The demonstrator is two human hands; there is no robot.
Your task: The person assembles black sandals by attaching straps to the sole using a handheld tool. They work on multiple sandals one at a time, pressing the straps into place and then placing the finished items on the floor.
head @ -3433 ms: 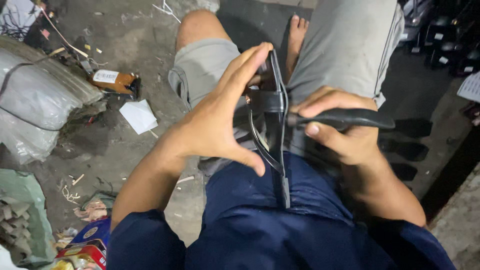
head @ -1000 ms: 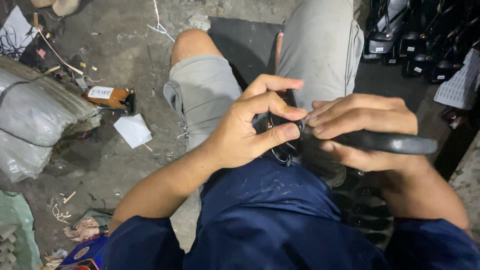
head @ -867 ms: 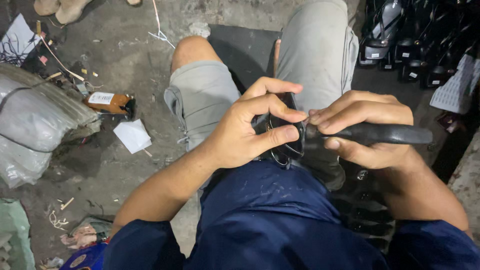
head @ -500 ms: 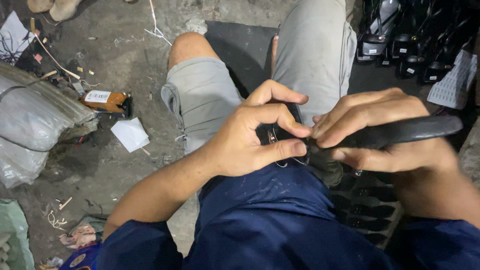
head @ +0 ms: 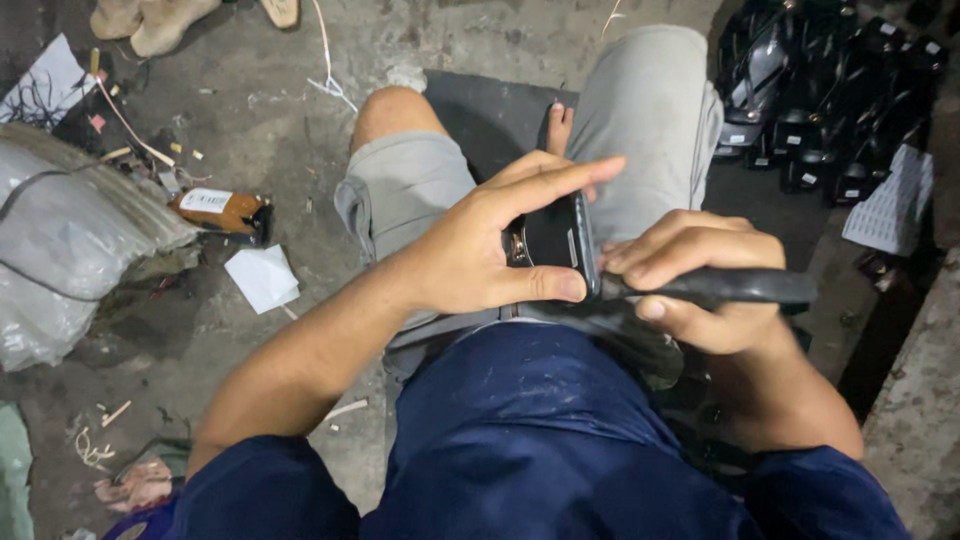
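Observation:
I sit with my knees up, in grey shorts and a dark blue shirt. My left hand (head: 490,245) grips a black sandal sole with its strap (head: 556,240), thumb pressed along its lower edge, fingers stretched over the top. My right hand (head: 690,285) is closed around a black-handled tool (head: 735,287) that lies level, its tip against the right edge of the sole. Both hands meet over my lap, above my grey-clad thighs. The tool's tip is hidden by the sole.
A pile of black sandals (head: 830,110) lies at upper right with a white printed sheet (head: 890,205). On the dirty concrete floor at left sit a brown bottle (head: 222,212), a white paper scrap (head: 262,278), a grey plastic sack (head: 70,250). A concrete ledge (head: 920,400) borders the right.
My left fingers have uncurled and now stretch out over the sole, which stands more on edge. The tool stays level against it. The view has shifted slightly.

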